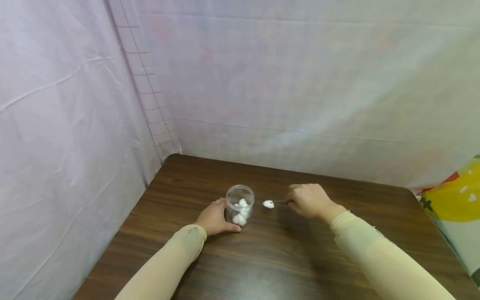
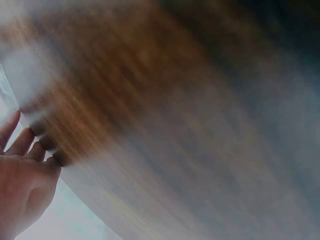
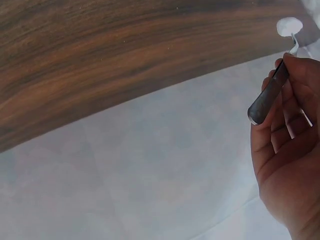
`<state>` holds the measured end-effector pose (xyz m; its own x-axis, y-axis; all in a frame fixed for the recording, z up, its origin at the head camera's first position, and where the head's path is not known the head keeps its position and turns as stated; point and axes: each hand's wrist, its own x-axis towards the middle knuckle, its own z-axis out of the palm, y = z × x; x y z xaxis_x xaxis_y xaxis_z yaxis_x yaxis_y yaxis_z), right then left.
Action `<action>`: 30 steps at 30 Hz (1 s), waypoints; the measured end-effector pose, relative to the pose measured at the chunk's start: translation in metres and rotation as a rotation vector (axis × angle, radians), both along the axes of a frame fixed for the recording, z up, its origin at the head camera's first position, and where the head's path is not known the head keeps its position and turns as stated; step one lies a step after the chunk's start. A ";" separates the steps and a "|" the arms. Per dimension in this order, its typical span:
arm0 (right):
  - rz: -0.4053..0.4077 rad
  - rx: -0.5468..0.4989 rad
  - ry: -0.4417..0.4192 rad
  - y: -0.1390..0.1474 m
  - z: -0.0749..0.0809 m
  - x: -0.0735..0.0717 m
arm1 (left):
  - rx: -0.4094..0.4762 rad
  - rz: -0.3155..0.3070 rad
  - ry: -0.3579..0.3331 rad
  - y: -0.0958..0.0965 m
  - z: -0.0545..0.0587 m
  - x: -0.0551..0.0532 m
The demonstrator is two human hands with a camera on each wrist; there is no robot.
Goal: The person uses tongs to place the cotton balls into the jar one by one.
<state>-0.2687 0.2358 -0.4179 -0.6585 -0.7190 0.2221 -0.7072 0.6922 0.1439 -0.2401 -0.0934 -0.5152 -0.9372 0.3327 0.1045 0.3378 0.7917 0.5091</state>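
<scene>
A clear round jar (image 1: 240, 192) without a lid stands on the table, with several white cotton balls (image 1: 240, 219) inside. My left hand (image 1: 214, 217) holds it from the left, thumb along the near side and fingers round the back. In the left wrist view only part of that hand (image 2: 25, 185) shows at the left edge; the jar is out of that picture. Just right of the jar, my right hand (image 1: 309, 201) pinches metal tweezers (image 3: 270, 95) between thumb and fingers. A single cotton ball (image 1: 268, 204) sits at their tips, pointing toward the jar.
The dark wood-grain table (image 1: 262, 258) has rounded far corners. White sheeting (image 1: 285, 83) hangs behind it and along the left side. At the far right, beyond the table edge, is a yellow and red patterned thing (image 1: 455, 200).
</scene>
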 end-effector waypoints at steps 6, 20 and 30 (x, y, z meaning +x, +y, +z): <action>-0.015 0.003 0.009 0.004 0.012 0.002 | 0.004 0.003 -0.001 0.000 0.001 0.001; -0.012 -0.023 0.028 0.000 0.038 0.004 | 0.013 0.002 -0.002 0.000 0.002 0.002; 0.008 -0.036 0.056 -0.012 0.064 0.004 | 0.010 0.001 -0.004 0.000 0.002 0.002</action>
<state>-0.2652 0.2234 -0.3542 -0.6384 -0.7153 0.2843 -0.7046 0.6917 0.1583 -0.2384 -0.0939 -0.5130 -0.9381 0.3303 0.1042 0.3347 0.7870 0.5182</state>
